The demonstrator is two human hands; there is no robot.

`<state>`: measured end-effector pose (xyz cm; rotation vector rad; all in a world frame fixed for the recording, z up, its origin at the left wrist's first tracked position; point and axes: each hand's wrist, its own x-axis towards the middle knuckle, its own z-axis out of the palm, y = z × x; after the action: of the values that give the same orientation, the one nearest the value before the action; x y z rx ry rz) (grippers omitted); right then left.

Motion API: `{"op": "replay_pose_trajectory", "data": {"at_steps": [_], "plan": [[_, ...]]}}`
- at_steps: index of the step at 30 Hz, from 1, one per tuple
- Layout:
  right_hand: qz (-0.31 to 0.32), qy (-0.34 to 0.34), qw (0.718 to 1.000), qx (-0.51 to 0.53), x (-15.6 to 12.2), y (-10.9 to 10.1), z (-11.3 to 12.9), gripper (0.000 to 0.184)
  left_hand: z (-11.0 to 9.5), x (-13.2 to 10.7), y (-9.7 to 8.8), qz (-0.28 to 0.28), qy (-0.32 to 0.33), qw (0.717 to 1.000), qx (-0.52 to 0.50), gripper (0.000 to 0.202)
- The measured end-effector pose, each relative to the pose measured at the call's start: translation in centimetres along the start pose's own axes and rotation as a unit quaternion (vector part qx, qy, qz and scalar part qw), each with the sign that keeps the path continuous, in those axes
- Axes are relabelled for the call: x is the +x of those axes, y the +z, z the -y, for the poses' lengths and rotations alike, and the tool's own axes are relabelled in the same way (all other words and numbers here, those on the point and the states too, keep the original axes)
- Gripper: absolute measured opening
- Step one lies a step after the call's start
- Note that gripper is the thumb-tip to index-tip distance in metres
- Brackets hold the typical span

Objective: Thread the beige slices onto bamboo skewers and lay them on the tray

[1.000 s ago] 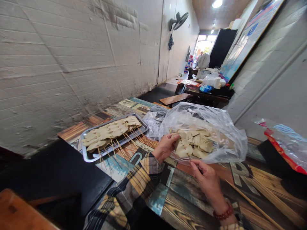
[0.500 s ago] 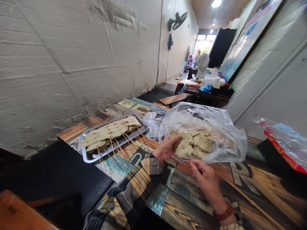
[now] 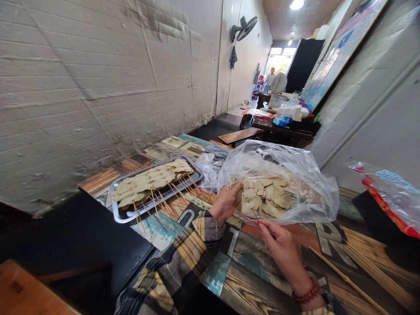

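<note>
Inside the clear bag (image 3: 316, 199), pale slices (image 3: 277, 196), likely soft and easily torn
Left hand (image 3: 225, 204) curled on their edge, right hand (image 3: 282, 245) pinching a thin skewer (image 3: 254, 214); slices best supported flat

Walled on the left in whitish brick-patterned covering (image 3: 82, 78), creased and smudged dark near the top, then smoother farther back around a mounted black fan (image 3: 246, 29) and a hanging dark cloth (image 3: 233, 57). Lit by round lamps (image 3: 297, 5) in a brownish ceiling (image 3: 278, 17) — and by daylight through a bright opening (image 3: 282, 63) at the far end, beside a tall black panel (image 3: 306, 65). Furnished with a patchwork-patterned table (image 3: 249, 258) in front, a wooden bench (image 3: 241, 134) beyond and a cluttered dark table (image 3: 267, 124) — bounded on the right by a pale wall (image 3: 377, 118) with a framed poster (image 3: 341, 57).
</note>
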<state>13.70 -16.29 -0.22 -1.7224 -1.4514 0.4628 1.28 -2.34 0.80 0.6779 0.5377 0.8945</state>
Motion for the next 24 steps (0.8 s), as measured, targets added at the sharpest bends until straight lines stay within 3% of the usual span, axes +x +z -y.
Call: {"op": "replay_pose_trajectory", "data": {"at_steps": [16,24], "plan": [[-0.024,-0.002,1.0,-0.009,0.02,0.03,0.24,0.037,0.19,-0.18,0.11,0.018,0.009,1.0,-0.005,0.042],[-0.039,0.01,0.999,0.013,0.19,0.14,-0.08,0.044,0.66,-0.39,0.4,0.051,-0.062,0.996,-0.025,0.033]]}}
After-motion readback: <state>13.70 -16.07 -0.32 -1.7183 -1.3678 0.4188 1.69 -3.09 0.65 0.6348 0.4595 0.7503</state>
